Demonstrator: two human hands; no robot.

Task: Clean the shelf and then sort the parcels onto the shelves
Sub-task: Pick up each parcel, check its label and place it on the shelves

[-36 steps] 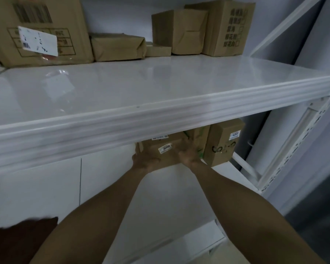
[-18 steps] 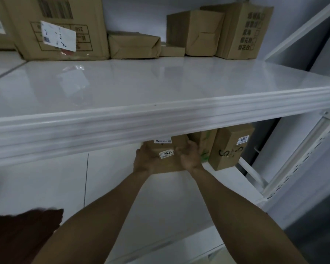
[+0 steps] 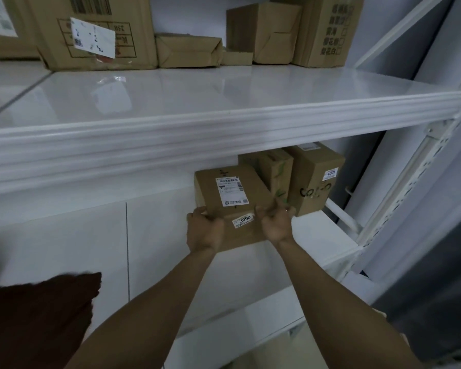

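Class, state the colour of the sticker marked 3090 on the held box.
White with black digits; head view.

The white upper shelf (image 3: 224, 102) carries a row of brown parcels along its back: a large printed carton (image 3: 96, 30) at left, a flat wrapped packet (image 3: 188, 50) beside it, a taller box (image 3: 264, 33) and a carton with printed characters (image 3: 328, 30) at right; the lower shelf (image 3: 314, 235) bears a labelled box marked 3090 (image 3: 232, 198), a green-marked box (image 3: 272, 171) behind it, and a box marked 4001 (image 3: 317, 179) rightmost.
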